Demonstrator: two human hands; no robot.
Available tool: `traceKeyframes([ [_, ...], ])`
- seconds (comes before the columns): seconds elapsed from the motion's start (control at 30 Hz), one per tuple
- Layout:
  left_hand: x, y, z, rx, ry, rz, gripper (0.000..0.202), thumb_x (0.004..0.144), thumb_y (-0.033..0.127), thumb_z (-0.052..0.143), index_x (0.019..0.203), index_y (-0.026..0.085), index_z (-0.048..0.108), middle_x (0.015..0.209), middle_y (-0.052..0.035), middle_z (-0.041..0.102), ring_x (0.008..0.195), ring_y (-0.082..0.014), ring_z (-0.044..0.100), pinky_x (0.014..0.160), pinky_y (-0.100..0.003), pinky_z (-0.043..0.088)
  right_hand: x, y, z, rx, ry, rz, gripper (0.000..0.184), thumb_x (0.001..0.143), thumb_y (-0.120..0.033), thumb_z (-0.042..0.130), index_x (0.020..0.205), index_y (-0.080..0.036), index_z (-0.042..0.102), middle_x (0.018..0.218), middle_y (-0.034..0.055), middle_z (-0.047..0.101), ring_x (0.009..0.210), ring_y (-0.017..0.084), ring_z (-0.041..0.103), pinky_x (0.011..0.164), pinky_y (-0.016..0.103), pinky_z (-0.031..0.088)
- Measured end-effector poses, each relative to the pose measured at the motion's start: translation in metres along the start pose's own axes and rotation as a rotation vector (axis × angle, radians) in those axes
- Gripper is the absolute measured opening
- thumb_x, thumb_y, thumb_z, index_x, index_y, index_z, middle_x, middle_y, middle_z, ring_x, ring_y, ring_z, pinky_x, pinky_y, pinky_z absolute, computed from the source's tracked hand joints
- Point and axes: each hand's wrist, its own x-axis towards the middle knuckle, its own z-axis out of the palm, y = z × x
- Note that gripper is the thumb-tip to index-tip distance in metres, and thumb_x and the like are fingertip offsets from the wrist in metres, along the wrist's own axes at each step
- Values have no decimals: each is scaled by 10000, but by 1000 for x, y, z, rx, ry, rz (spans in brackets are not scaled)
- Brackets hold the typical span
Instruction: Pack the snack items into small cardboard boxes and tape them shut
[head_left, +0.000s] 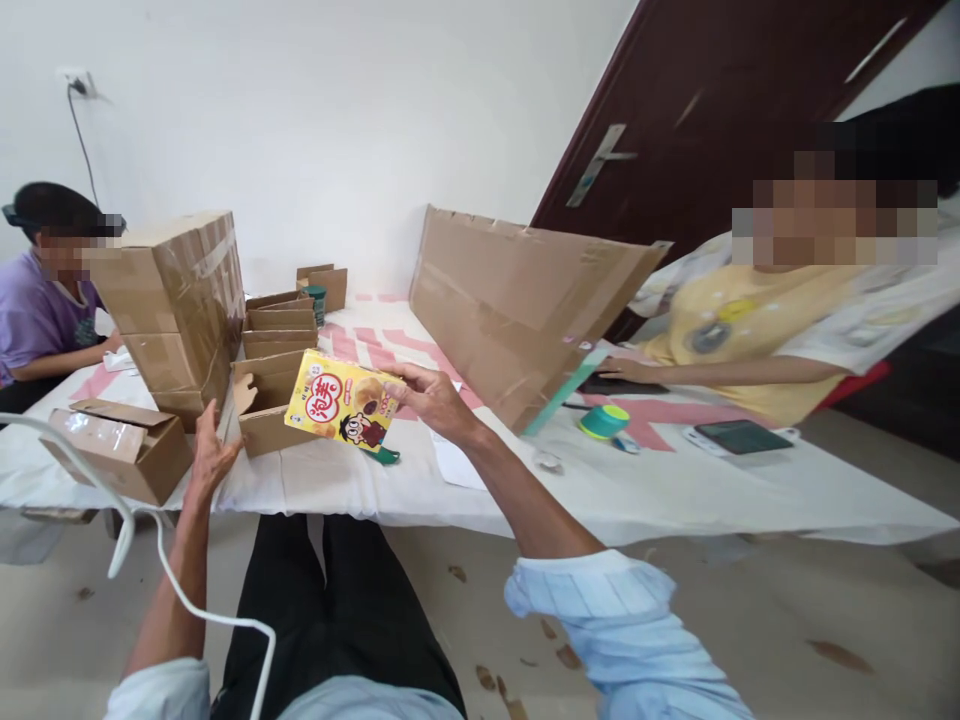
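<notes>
My right hand (433,397) grips a yellow snack box (343,401) with a cartoon figure and red characters, holding it by its right end above the table edge. My left hand (208,449) is raised just left of the box, fingers spread and nothing in it, close to a small open cardboard carton (264,418) on the white table cover (600,490). A green-handled tool (381,456) lies partly hidden under the snack box.
A tall taped cardboard box (176,300) stands at the left, a small open box (120,448) before it, flat cartons (279,325) behind. A large cardboard sheet (517,310) leans mid-table. A tape roll (603,421) and phone (739,436) lie right. Two other people sit at either side.
</notes>
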Motion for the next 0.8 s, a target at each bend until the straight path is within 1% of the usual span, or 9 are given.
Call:
traceKeyframes([
  [0.07,-28,16,-3,11,88,-45,768,803,522,843,1454,190,605,1325,-157,676,1229,-352,672,1067,-545,561,-7,10,6,45,18,34,625,772,-670,852,1171,-191,825,1034,74,822,809,226,747,651,361,655],
  [0.13,-55,36,-1,-110,17,-96,600,889,564,763,1348,192,660,1192,-123,722,1106,-303,711,1001,-492,591,-16,19,15,94,35,66,633,757,-665,860,1164,-182,824,1012,73,821,806,237,750,652,380,660],
  [0.17,-66,47,2,-201,-50,-115,595,905,586,747,1348,199,657,1195,-120,730,1098,-292,717,990,-475,596,-21,23,21,121,50,85,640,752,-664,863,1167,-179,820,1020,76,820,817,244,754,658,388,663],
  [0.23,-84,70,13,-380,-200,-139,707,890,605,771,1451,214,591,1289,-139,728,1141,-303,722,982,-470,608,-33,32,36,191,87,134,660,752,-666,864,1198,-184,802,1094,87,818,877,261,764,701,405,676],
  [0.3,-95,93,27,-521,-341,-127,906,858,582,825,1600,225,446,1418,-169,690,1228,-326,709,1033,-489,602,-49,41,54,270,114,183,695,764,-676,853,1263,-201,770,1195,96,804,959,278,773,779,432,690],
  [0.4,-103,118,45,-632,-398,-102,1003,894,546,811,1699,254,289,1582,-171,596,1375,-343,644,1123,-499,574,-74,53,80,324,100,238,738,793,-702,815,1350,-229,720,1273,106,782,1062,316,775,870,487,692],
  [0.5,-104,123,53,-650,-425,-160,968,920,556,777,1706,248,304,1567,-158,619,1348,-355,668,1097,-498,598,-96,65,98,315,68,257,711,820,-722,776,1334,-235,717,1291,123,782,1164,359,757,956,525,671],
  [0.63,-109,109,57,-603,-498,-244,983,882,559,806,1694,230,360,1483,-159,683,1199,-351,742,1005,-499,644,-114,76,112,344,74,286,679,806,-741,780,1250,-230,718,1282,127,794,1186,367,759,1043,540,635],
  [0.8,-124,100,61,-545,-499,-280,891,906,563,778,1658,233,432,1480,-142,694,1164,-327,756,976,-471,663,-127,81,120,381,91,327,701,815,-731,784,1319,-258,663,1342,106,774,1231,346,751,1071,525,630],
])
